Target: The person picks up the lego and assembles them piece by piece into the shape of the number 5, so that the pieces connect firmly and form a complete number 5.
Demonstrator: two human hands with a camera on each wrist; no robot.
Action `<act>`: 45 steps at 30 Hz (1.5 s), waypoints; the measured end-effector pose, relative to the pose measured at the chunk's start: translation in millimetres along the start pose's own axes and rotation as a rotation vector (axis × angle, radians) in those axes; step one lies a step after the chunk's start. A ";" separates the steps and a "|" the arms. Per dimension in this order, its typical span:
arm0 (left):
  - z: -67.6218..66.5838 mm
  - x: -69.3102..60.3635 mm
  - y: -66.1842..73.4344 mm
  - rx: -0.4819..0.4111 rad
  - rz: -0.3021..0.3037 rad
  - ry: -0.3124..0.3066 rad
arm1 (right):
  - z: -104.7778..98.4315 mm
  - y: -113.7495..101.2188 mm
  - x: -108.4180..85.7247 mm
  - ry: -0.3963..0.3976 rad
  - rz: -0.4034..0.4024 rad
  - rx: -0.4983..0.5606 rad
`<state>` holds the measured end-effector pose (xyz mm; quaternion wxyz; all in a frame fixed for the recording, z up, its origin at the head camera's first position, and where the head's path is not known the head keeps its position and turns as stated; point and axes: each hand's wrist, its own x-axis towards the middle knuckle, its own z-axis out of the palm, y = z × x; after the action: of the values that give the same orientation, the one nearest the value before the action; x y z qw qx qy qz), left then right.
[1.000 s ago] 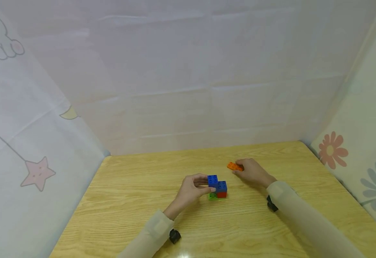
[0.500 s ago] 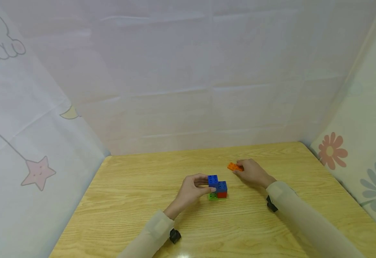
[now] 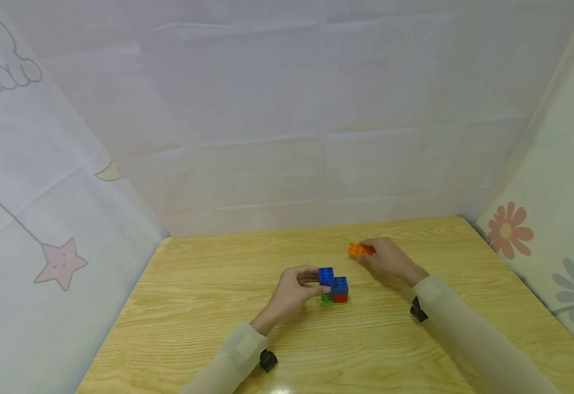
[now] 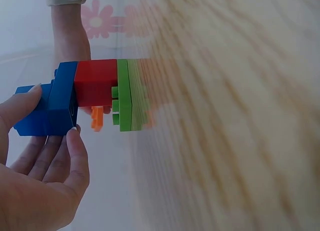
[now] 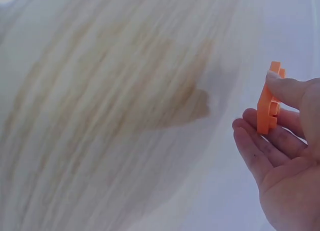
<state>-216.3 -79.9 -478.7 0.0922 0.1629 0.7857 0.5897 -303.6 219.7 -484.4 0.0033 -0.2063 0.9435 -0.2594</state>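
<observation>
My left hand (image 3: 289,295) holds a small stack of toy building bricks, thumb on the near side and fingers behind. At its top sits a blue brick (image 3: 325,273), over a second blue brick (image 4: 67,86). A red brick (image 4: 96,83) comes below, then a thin green plate (image 4: 124,96) at the bottom, on or just at the table surface. To the right and farther back, my right hand (image 3: 390,260) pinches a thin orange brick (image 5: 266,106) between thumb and fingers. In the right wrist view that brick is tilted and off the table, studs toward the palm.
A wood-grain table (image 3: 193,317) carries the bricks. Pale cloth with printed drawings hangs behind it and at both sides. Black camera mounts (image 3: 268,360) sit under both wrists.
My right hand has lifted the orange brick slightly up and away from the table, tilting it. My left hand and the stack stay in place.
</observation>
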 end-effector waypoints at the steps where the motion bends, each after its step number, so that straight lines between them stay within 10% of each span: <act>1: 0.0 0.0 0.2 -0.003 0.001 -0.002 | -1.0 -0.2 0.0 0.004 -0.008 -0.009; 31: 2.6 3.1 -0.4 0.017 -0.001 0.011 | -18.9 -53.5 -40.4 0.174 -0.311 0.141; 45: 3.9 3.6 -1.9 0.003 0.026 0.004 | -23.0 -67.5 -49.9 0.133 -0.272 0.152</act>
<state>-218.6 -75.6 -481.5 0.0825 0.1722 0.7846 0.5899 -234.4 197.8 -436.4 -0.0789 -0.3137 0.8827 -0.3409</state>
